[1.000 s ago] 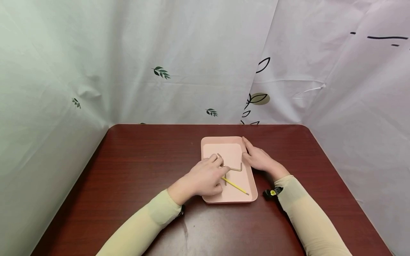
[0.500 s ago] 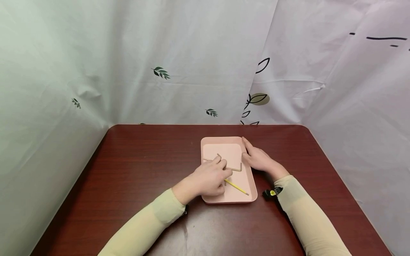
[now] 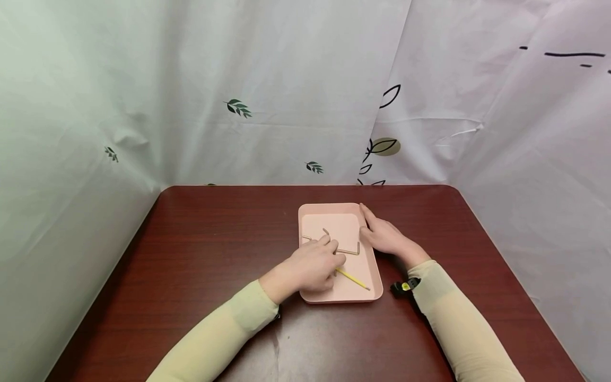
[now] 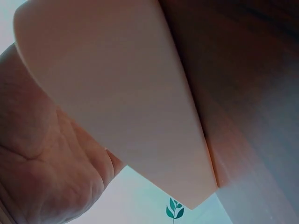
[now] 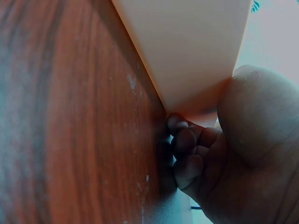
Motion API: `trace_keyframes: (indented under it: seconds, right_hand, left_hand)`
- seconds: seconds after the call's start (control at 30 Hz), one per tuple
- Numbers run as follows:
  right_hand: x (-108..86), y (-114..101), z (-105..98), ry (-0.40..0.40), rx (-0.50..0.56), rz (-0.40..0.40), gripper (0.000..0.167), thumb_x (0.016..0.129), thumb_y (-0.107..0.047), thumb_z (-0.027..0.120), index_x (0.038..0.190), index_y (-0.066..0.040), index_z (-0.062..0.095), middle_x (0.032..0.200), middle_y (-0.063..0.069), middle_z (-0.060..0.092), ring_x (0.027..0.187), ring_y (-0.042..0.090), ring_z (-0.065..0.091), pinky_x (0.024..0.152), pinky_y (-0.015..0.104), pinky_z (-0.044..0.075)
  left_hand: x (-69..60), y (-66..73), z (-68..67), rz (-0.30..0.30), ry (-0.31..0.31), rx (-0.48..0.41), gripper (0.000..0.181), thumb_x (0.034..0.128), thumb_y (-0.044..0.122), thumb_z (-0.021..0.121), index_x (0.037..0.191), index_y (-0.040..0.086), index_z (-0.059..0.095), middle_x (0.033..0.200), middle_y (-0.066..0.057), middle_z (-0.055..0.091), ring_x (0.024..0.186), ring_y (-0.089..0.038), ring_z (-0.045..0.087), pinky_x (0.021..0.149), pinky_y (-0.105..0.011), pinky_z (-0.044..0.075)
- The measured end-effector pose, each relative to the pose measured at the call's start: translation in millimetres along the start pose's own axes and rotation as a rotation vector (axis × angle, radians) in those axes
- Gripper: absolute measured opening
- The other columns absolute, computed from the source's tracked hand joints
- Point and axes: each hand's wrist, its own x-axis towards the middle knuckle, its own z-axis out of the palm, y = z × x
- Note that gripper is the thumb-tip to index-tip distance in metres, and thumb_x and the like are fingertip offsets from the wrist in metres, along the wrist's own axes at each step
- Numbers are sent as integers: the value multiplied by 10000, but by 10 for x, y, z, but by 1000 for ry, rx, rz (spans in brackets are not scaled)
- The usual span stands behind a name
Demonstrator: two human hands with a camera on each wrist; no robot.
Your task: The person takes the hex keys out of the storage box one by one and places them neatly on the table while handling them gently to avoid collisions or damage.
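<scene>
A pale pink tray (image 3: pixel 329 208) lies on the table, holding a yellow pencil (image 3: pixel 353 278) and several thin L-shaped metal rods that look like hex keys (image 3: pixel 358 248). My left hand (image 3: pixel 312 265) reaches over the tray's left rim, its fingers bent down among the rods and the pencil's hidden end. Whether its fingertips pinch anything is out of sight; the left wrist view shows the palm behind the tray wall (image 4: pixel 107 84). My right hand (image 3: pixel 389 237) grips the tray's right side, thumb over the rim. In the right wrist view its other fingers (image 5: pixel 184 142) curl against the outside wall.
The dark red-brown table (image 3: pixel 229 228) extends around the tray on all sides. Pale curtains (image 3: pixel 286 79) with leaf prints stand behind the table and along both sides. A black strap with a yellow mark (image 3: pixel 406 286) sits at the right wrist.
My left hand has shifted slightly to the right inside the tray, covering more of the pencil and of one rod. My right hand and the tray stay in place.
</scene>
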Motion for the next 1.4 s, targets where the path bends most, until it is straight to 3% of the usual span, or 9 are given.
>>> trace_keyframes:
  seconds: [0.17, 0.37, 0.6, 1.03, 1.4]
  right_hand:
    - [3, 4, -2, 0, -4, 2, 762, 1096, -225, 452, 1760, 7, 160, 1726, 288, 388, 1419, 453, 596, 1147, 624, 472]
    - [4, 7, 3, -1, -4, 5, 762, 1096, -227, 454, 1762, 0, 161, 1721, 285, 399, 1406, 447, 607, 1144, 622, 476]
    - [0, 7, 8, -2, 2, 6, 756, 1101, -222, 448, 1763, 0, 157, 1733, 283, 379, 1423, 452, 593, 1151, 621, 470]
    - [3, 2, 6, -3, -3, 1, 761, 1094, -211, 451, 1759, 10, 156, 1746, 276, 357, 1435, 447, 585, 1159, 615, 467]
    - [4, -1, 0, -5, -6, 8, 755, 1105, -219, 457, 1764, -4, 157, 1734, 276, 380, 1423, 448, 596, 1151, 617, 473]
  left_hand:
    - [19, 3, 30, -6, -12, -4, 171, 875, 231, 805, 987, 221, 676, 1019, -10, 599, 1002, -237, 555, 761, -384, 526]
    - [36, 17, 43, -8, -29, -2, 177, 874, 235, 815, 999, 223, 691, 1033, -15, 608, 1046, -248, 569, 840, -447, 577]
    - [43, 40, 34, 4, -45, 23, 196, 882, 245, 815, 1058, 232, 731, 1062, -12, 628, 1052, -251, 571, 897, -390, 526]
    - [52, 53, 55, -11, -63, 23, 172, 941, 232, 797, 1108, 240, 753, 1093, -20, 650, 1072, -247, 596, 1002, -400, 516]
    - [62, 57, 52, -5, -50, 29, 74, 1047, 255, 734, 1111, 254, 773, 1087, -12, 681, 1023, -222, 636, 891, -375, 543]
